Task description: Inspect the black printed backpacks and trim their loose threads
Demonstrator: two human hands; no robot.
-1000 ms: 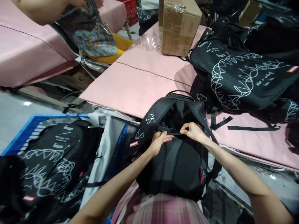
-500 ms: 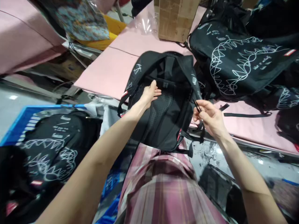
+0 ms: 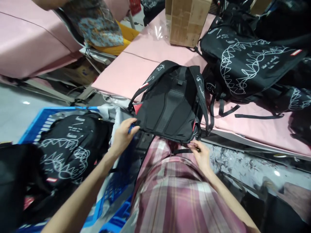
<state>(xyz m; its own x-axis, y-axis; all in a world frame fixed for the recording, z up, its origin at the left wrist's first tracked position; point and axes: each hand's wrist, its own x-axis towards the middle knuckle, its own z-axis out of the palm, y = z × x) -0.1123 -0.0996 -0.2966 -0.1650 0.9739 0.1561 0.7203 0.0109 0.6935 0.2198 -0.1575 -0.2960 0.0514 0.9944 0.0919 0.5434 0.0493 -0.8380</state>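
A black backpack [image 3: 173,100] lies with its back panel and shoulder straps facing up, its lower end over the pink table's front edge, close to my body. My left hand [image 3: 124,134] is closed at the bag's lower left corner, thumb and forefinger pinching it. At the lower right corner, my right hand [image 3: 200,153] has its fingertips closed on the bottom edge. Something small and dark shows within the right hand, mostly hidden by the fingers; earlier it looked like a thin pointed tool. A loose black strap hangs just left of that hand.
To the left stands a blue crate [image 3: 34,124] holding a black backpack with white scribbled print [image 3: 65,149]. More printed black bags [image 3: 252,64] are piled at the right of the pink table [image 3: 136,69]. A cardboard box [image 3: 186,22] stands behind. Another person's arm [image 3: 48,3] shows at top left.
My left hand has left the back panel and moved down to the bag's lower left corner. My right hand has gone from the right strap to the lower right corner. The bag's lower end has risen.
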